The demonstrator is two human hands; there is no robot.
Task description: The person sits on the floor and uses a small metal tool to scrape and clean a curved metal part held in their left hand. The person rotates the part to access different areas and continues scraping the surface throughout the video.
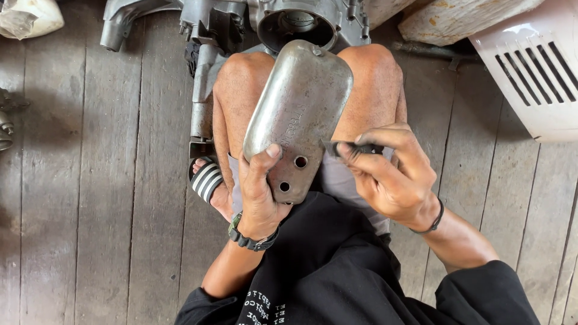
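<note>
Plank floor [90, 180] | left hand [260, 192] grips metal cover [301, 108] | right hand [391, 174] pinches dark scrap [355, 148]

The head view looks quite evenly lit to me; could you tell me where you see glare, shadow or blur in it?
Head view: soft daylight, sharp throughout; a mild sheen runs along the metal cover held by the left hand; the right hand pinches a small dark piece; shadow gathers under the knees; the white vented panel is brightest.

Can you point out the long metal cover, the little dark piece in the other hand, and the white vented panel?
Metal cover [299, 102]: head view, on its rounded outer face.
Small dark piece [354, 148]: head view, on its middle, pinched by the right hand's fingers.
White vented panel [530, 72]: head view, beside its slots.
</note>
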